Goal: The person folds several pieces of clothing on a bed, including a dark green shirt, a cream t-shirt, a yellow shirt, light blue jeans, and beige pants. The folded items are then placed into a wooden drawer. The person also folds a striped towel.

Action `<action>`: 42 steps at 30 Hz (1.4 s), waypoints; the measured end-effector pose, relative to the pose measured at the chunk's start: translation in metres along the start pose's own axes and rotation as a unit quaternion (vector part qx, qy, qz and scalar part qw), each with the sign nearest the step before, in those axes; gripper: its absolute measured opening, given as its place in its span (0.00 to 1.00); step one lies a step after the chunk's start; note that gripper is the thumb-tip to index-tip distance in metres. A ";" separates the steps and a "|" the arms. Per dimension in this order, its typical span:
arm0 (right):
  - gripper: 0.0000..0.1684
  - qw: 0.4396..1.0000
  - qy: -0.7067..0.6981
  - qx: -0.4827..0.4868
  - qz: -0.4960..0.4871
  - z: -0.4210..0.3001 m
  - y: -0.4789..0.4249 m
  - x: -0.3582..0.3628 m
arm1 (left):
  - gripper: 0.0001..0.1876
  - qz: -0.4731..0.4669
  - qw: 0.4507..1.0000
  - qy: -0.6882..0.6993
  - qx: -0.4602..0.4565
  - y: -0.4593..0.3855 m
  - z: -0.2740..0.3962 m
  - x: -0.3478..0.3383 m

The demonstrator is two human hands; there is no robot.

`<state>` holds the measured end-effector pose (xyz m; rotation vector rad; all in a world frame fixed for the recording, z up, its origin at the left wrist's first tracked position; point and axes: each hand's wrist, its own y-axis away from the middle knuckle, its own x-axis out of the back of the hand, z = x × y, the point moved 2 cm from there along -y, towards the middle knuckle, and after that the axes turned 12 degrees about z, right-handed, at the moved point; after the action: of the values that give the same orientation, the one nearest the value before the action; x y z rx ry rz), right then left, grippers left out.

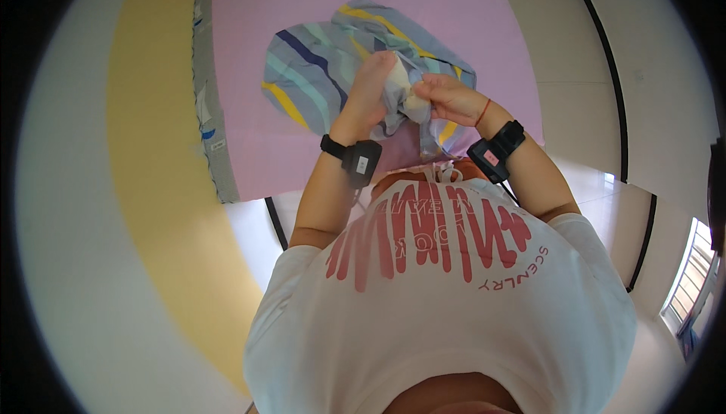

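Note:
A grey-blue striped cloth (303, 68) with yellow, navy and mint bands lies rumpled on the pink sheet (255, 159) of a bed. My left hand (371, 88), slightly blurred, grips a bunched part of it near the middle. Opposite, my right hand (451, 96) pinches the gathered edge between thumb and fingers. A cream-coloured piece of material (401, 80) shows between the two hands; folds hide what it belongs to. One end of the striped cloth hangs towards my body, below the right hand.
A grey textured border (218, 147) edges the bed on the left, beside a yellow-and-white wall (136, 130). Pale floor tiles (573, 113) and a dark skirting strip (615, 91) run along the right. Farther right is a barred window (689, 269). Both wrists wear black strapped devices (363, 163).

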<state>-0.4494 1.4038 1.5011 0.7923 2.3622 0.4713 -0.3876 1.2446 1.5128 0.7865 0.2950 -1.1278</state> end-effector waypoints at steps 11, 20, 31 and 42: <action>0.45 0.576 0.614 0.024 0.539 0.089 0.097 0.332 | 0.10 0.253 0.917 -0.101 -0.290 -0.030 0.050 0.204; 0.25 0.665 0.113 0.213 0.707 0.144 0.322 0.498 | 0.11 0.399 0.807 -0.117 -0.419 0.026 0.155 0.271; 0.16 0.967 -0.029 0.013 0.255 -0.025 0.084 0.186 | 0.07 0.039 0.980 -0.152 -0.125 -0.082 0.064 -0.004; 0.17 0.647 -0.065 0.333 0.683 -0.063 0.177 0.281 | 0.12 0.476 0.597 -0.399 -0.507 -0.061 0.192 0.169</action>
<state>-0.5951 1.7081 1.5170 2.8084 1.2683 0.0100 -0.4020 0.9823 1.5239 -0.6396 -0.2707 -0.0460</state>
